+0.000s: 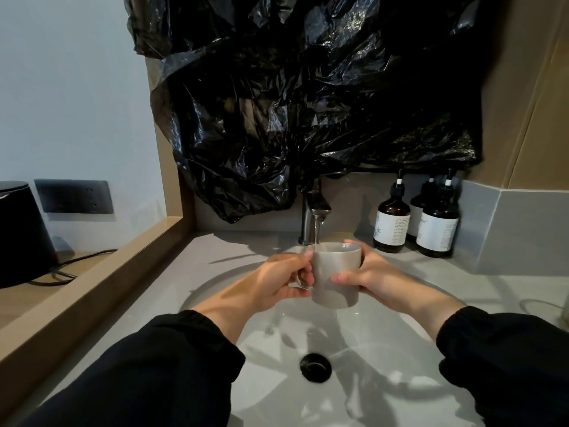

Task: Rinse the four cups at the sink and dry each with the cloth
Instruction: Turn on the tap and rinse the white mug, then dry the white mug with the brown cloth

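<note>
A grey ceramic cup (pixel 336 274) is held upright over the white sink basin (pixel 385 359), right under the metal faucet (pixel 314 211). A stream of water runs from the spout into the cup. My left hand (pixel 277 280) grips the cup's handle on its left side. My right hand (pixel 365 277) wraps round the cup's right side, thumb in front and fingers behind the rim. No other cup and no cloth are in view.
Three dark pump bottles (pixel 391 223) stand on the counter at the back right. Black plastic sheeting (pixel 308 103) hangs over the wall behind the faucet. A black drain (pixel 315 366) sits in the basin. A wooden ledge (pixel 92 288) borders the left, with a black appliance (pixel 21 232) beyond.
</note>
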Motion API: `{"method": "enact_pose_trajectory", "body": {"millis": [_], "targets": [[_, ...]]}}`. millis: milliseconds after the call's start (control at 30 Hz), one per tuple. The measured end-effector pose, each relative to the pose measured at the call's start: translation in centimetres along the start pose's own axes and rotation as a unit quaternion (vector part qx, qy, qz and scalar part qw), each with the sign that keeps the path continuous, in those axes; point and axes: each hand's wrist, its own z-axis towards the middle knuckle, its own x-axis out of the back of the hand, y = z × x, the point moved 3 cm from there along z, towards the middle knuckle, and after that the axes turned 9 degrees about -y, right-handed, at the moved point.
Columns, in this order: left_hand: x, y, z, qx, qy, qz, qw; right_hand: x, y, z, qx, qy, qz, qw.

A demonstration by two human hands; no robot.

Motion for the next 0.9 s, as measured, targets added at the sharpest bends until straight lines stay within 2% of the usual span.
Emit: {"method": "enact_pose_trajectory", "body": {"millis": [100,167,233,300,333,367,433,500,567,700,800,900], "targets": [[0.1,-0.2,-0.1,-0.011,0.008,-0.025,1.0,-0.2,-2.0,-0.6,-0.018,-0.019,-0.153,0.988],[0.0,-0.4,-0.3,-0.016,0.029,0.002,0.999,0.2,-4.1,-0.6,-0.001,0.008,-0.193,0.981],[-0.4,-0.3,-0.5,-0.015,0.052,0.103,0.993,0.9,-7.2,-0.5,0.072,0.098,-0.223,0.967],[-0.9,-0.1,-0.7,-0.029,0.073,0.239,0.968,1.4,-10.4,0.3,0.163,0.166,-0.321,0.918],[-1.2,0.2,-0.9,-0.041,0.08,0.332,0.939,1.3,-11.6,1.0,0.182,0.165,-0.371,0.895],[-1.5,0.6,-1.1,-0.053,0.08,0.439,0.893,1.2,-12.4,1.9,0.177,0.151,-0.422,0.876],[-2.3,1.0,-1.7,-0.091,0.057,0.628,0.771,1.1,-12.8,3.8,0.121,0.112,-0.517,0.84],[-3.1,1.2,-2.2,-0.133,0.025,0.716,0.685,1.0,-12.6,4.8,0.07,0.098,-0.578,0.807],[-3.4,1.4,-2.5,-0.142,0.01,0.764,0.63,0.8,-13.0,4.9,0.069,0.111,-0.595,0.793],[-3.8,1.6,-2.8,-0.129,-0.028,0.845,0.518,0.7,-12.0,4.1,0.081,0.135,-0.58,0.799],[-4.2,0.9,-2.8,-0.098,-0.053,0.878,0.466,0.7,-10.2,3.6,0.085,0.13,-0.579,0.8],[-5.1,0.1,-3.0,-0.069,-0.092,0.901,0.418,0.7,-10.5,2.9,0.071,0.11,-0.552,0.823]]}}
